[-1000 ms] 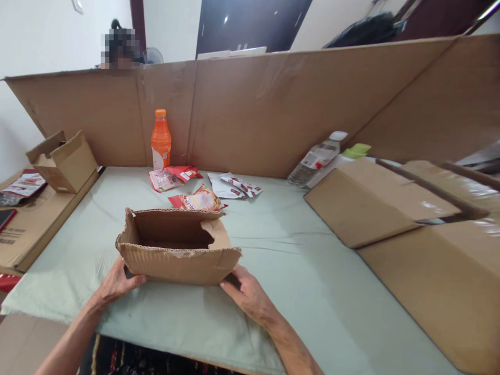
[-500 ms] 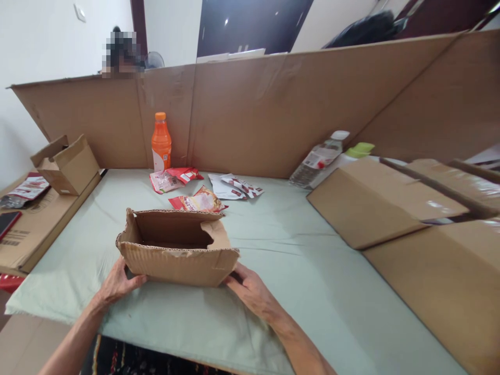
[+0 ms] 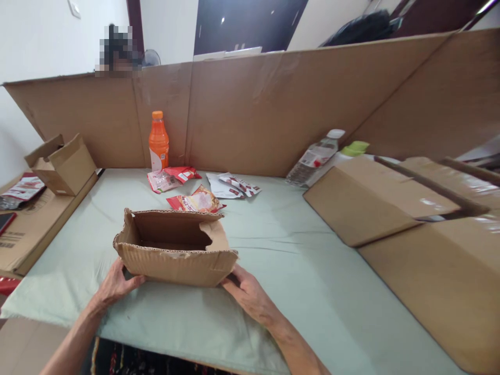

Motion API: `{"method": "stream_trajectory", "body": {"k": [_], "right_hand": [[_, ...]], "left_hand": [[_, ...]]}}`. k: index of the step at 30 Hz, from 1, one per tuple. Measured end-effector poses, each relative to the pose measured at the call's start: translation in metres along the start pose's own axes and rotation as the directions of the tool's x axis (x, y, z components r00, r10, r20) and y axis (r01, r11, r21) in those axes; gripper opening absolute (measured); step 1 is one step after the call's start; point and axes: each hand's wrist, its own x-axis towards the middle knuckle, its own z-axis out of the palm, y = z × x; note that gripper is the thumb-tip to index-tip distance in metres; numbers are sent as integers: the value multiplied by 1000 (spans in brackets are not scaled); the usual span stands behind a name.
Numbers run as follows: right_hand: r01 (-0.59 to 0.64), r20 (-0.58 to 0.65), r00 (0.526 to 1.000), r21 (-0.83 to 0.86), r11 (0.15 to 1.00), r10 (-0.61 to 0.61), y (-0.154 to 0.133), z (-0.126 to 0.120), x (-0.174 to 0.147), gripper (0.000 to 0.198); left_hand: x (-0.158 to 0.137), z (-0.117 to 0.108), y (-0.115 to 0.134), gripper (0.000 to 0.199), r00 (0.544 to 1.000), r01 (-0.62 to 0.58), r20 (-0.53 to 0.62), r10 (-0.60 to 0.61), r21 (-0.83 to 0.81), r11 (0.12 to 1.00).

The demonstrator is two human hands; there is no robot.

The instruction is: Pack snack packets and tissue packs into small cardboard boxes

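An open-topped cardboard box (image 3: 177,267) with ragged, torn edges stands on the pale green cloth (image 3: 273,281) in front of me. My left hand (image 3: 119,284) grips its near left corner, thumb along the front and the other fingers partly hidden behind the side. At the lower right corner my right hand (image 3: 242,289) holds the box, its fingertips tucked out of sight. Just behind the box lies a red and yellow snack packet (image 3: 197,200). Further back are a pink and red packet (image 3: 164,181) and white packets (image 3: 230,186).
An orange drink bottle (image 3: 158,140) stands by the cardboard wall (image 3: 242,114). At right, a clear bottle (image 3: 314,159) leans beside a green-capped one (image 3: 355,149), behind large cardboard boxes (image 3: 363,200). A small box (image 3: 70,166) sits at left. A person (image 3: 117,49) is beyond the wall.
The whole view has shifted slightly, so things appear a little further left. Both hands keep the same hold on the box, which has not visibly moved on the cloth.
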Motion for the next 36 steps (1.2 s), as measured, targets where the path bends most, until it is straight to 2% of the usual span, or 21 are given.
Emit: {"method": "stream_trajectory", "body": {"k": [7,11,19,28,36], "right_hand": [[-8,89,996,-6,1000,9,-14,-14,6,33],[-18,132,991,26,1000,14,-19,-19,13,41],[-43,36,998,30,999,42,-9,-10,14,49],[-14,-37,999,45,999,15,-3,-4,13,44],[-8,-9,1000,71,997,8,-10,-4,15,43]], "left_hand": [[-1,2,3,55,1000,-12,0,12,-10,1000],[-1,3,5,53,1000,-11,-1,11,-8,1000],[-2,1,7,49,1000,-2,5,2,6,1000],[-1,2,7,47,1000,-16,-7,16,15,1000],[0,1,9,43,999,-18,-28,18,11,1000]]}}
